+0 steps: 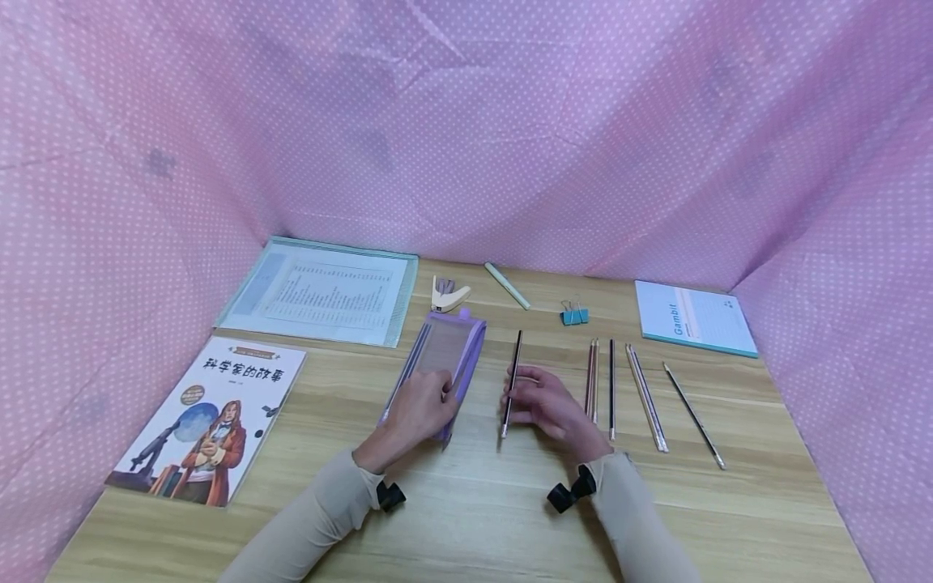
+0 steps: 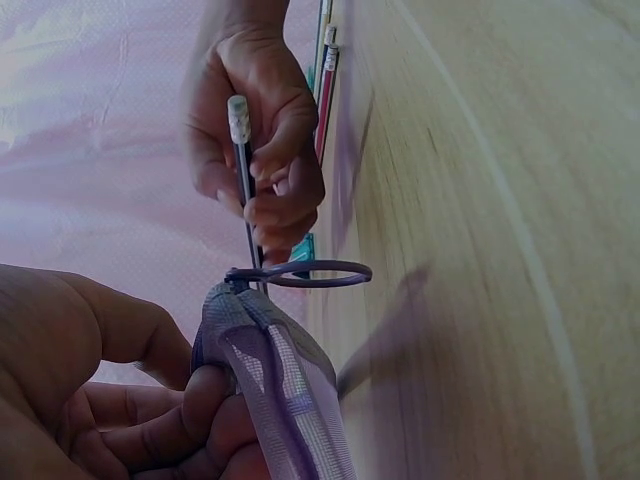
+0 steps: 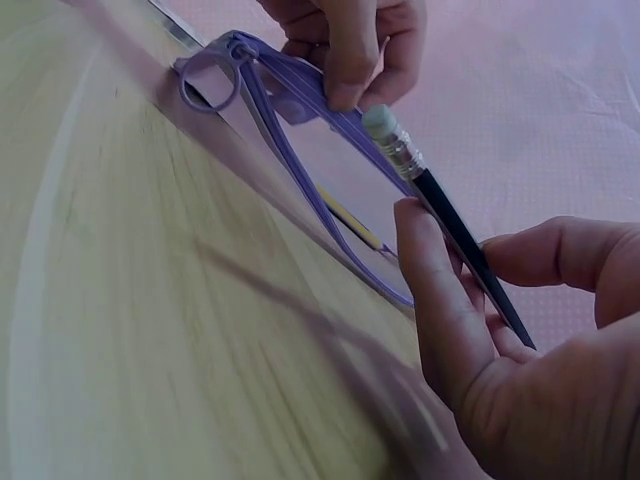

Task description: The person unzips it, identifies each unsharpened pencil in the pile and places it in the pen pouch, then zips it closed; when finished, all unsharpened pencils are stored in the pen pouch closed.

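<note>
A purple mesh pencil case [image 1: 446, 344] lies in front of me, and my left hand [image 1: 423, 405] grips its near part. In the right wrist view its zipped side gapes apart, with a yellow pencil [image 3: 350, 218] showing inside. Pencils [image 1: 408, 368] also show along the case's left side in the head view. To the right of the case, my right hand [image 1: 550, 405] pinches a black pencil [image 1: 514, 372] between thumb and fingers, its white eraser end toward me. A ring pull [image 2: 318, 273] hangs at the case's end nearest the left wrist camera.
Right of my right hand lie several pencils [image 1: 645, 397]. Behind are a cream stapler-like tool [image 1: 448, 298], a pale green pen-shaped item [image 1: 507, 285] and a teal binder clip [image 1: 574, 316]. A book [image 1: 211, 421] and a document folder [image 1: 321, 291] lie left, a notepad [image 1: 696, 318] right.
</note>
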Available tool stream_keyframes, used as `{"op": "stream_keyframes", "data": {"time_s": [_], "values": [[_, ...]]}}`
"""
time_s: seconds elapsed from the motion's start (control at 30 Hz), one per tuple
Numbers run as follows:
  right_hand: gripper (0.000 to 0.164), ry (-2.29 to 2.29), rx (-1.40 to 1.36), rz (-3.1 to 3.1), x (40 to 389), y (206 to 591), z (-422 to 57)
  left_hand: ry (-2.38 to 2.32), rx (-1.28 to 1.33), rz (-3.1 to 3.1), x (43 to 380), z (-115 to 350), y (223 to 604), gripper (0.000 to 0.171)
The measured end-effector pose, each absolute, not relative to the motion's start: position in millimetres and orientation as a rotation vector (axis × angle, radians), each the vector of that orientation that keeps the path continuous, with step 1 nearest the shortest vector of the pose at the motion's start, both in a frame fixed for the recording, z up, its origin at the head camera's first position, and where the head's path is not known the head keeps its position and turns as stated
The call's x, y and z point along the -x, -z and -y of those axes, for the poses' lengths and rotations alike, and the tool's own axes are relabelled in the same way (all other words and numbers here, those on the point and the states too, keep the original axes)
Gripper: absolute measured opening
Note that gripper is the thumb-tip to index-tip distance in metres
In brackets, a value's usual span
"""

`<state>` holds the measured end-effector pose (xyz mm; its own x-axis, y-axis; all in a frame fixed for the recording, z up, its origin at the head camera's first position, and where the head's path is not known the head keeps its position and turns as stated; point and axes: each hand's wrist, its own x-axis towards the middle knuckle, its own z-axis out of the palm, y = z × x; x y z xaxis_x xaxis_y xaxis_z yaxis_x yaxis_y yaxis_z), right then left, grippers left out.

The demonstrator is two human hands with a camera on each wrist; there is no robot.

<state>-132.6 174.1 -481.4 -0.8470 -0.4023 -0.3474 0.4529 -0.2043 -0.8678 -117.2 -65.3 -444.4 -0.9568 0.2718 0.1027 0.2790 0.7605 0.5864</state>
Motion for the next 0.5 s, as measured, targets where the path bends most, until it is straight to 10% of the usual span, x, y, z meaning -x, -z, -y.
{"op": "stream_keyframes", "data": {"time_s": [0.5], "values": [[0.054, 2.068, -0.057, -1.513, 138, 480, -144, 0.982, 0.446, 2.948, 117, 64, 445, 0.016]]}}
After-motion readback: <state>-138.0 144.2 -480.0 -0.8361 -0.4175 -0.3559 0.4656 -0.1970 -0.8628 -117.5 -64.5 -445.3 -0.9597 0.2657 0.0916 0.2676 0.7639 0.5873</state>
